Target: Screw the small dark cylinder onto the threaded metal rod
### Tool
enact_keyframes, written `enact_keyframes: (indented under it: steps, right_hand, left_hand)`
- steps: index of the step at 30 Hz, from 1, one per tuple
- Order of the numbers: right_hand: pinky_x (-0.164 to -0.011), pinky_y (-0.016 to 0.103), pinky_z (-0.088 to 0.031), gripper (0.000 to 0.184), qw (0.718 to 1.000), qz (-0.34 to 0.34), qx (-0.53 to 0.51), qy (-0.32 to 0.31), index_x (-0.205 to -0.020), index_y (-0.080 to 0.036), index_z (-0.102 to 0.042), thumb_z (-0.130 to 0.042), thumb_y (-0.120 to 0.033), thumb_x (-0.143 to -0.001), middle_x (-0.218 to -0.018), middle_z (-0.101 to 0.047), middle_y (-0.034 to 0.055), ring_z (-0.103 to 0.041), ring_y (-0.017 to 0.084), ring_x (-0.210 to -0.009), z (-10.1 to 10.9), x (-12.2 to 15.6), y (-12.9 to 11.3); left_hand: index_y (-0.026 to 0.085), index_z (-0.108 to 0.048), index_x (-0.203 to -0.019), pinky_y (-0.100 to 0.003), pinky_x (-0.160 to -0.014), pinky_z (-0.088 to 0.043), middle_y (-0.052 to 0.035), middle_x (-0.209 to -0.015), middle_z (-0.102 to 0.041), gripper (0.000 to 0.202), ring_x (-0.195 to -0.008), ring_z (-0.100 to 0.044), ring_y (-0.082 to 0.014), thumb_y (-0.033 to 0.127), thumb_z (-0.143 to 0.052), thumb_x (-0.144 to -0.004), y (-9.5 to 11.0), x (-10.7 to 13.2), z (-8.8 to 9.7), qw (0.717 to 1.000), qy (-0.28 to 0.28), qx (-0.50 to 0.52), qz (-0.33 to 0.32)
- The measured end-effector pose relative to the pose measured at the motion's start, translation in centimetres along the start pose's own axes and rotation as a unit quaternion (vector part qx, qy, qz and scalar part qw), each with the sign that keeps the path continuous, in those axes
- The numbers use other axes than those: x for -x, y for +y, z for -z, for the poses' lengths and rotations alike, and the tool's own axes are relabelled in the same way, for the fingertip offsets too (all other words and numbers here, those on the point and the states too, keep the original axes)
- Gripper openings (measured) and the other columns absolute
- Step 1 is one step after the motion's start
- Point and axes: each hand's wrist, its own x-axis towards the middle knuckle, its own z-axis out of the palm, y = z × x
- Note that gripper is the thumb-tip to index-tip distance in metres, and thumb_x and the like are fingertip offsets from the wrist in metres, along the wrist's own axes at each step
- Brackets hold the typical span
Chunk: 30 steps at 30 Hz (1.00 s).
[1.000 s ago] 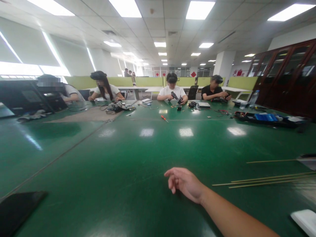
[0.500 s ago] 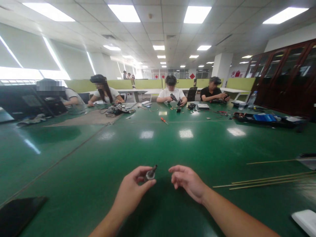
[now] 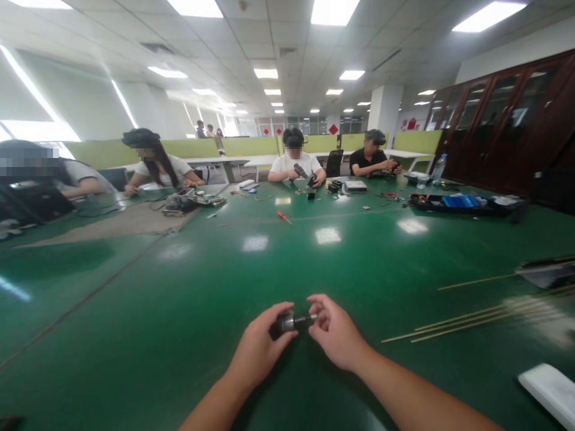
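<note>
Between my hands, above the green table [image 3: 215,269], lies a small metal cylinder with a thin dark shaft [image 3: 288,323], held roughly level. My left hand [image 3: 263,341] grips the thick cylinder end between thumb and fingers, palm side toward the right. The shaft points right, into the curled fingers of my right hand [image 3: 335,332], whose thumb and fingertips close around its far end. The shaft's tip is partly hidden by those fingers, and I cannot tell the exact kind of part.
Thin sticks [image 3: 462,317] lie at the right, near a white object [image 3: 548,392]. A red screwdriver [image 3: 283,216] lies farther off. Across the table, several people work among electronic parts [image 3: 191,200], a black tray with blue contents [image 3: 462,203] and a bottle [image 3: 440,167].
The metal cylinder has turned from pointing up to lying level toward the right. My right hand has closed on its shaft end. The view has shifted right.
</note>
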Motion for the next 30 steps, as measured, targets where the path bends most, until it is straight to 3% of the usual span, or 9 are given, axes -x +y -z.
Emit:
enact_keyframes:
  steps: [10,17,30]
  right_hand:
    - [-0.062,0.025,-0.048,0.044,0.997,0.016,0.071,-0.007,-0.109,-0.022,-0.061,-0.057,-0.003,-0.070,-0.096,-0.061,0.0017,-0.057,0.013,-0.067,0.0,0.8,-0.8]
    - [-0.069,0.026,-0.049,0.033,0.992,0.040,0.117,-0.014,-0.098,-0.023,-0.065,-0.058,-0.005,-0.072,-0.093,-0.063,0.0015,-0.061,0.017,-0.080,0.1,1.0,-1.3]
    - [-0.070,0.025,-0.049,0.032,0.990,0.049,0.129,-0.026,-0.098,-0.023,-0.065,-0.057,-0.005,-0.073,-0.092,-0.064,0.0009,-0.062,0.016,-0.084,0.1,1.1,-1.7]
  left_hand:
    - [0.026,-0.064,-0.108,-0.034,-0.092,-0.050,-0.0020,-0.106,-0.069,0.033,-0.099,-0.064,-0.0204,0.015,-0.072,-0.078,0.4,-0.3,-0.3,0.999,-0.012,0.006,-0.033]
    - [0.026,-0.065,-0.105,-0.034,-0.090,-0.049,-0.0013,-0.104,-0.070,0.031,-0.098,-0.064,-0.0208,0.016,-0.074,-0.076,0.2,-0.2,-0.4,0.999,-0.033,0.004,-0.040]
    - [0.026,-0.067,-0.103,-0.035,-0.089,-0.050,-0.0017,-0.102,-0.071,0.029,-0.096,-0.065,-0.0211,0.021,-0.076,-0.076,0.7,-0.1,-0.5,0.998,-0.040,-0.009,-0.040]
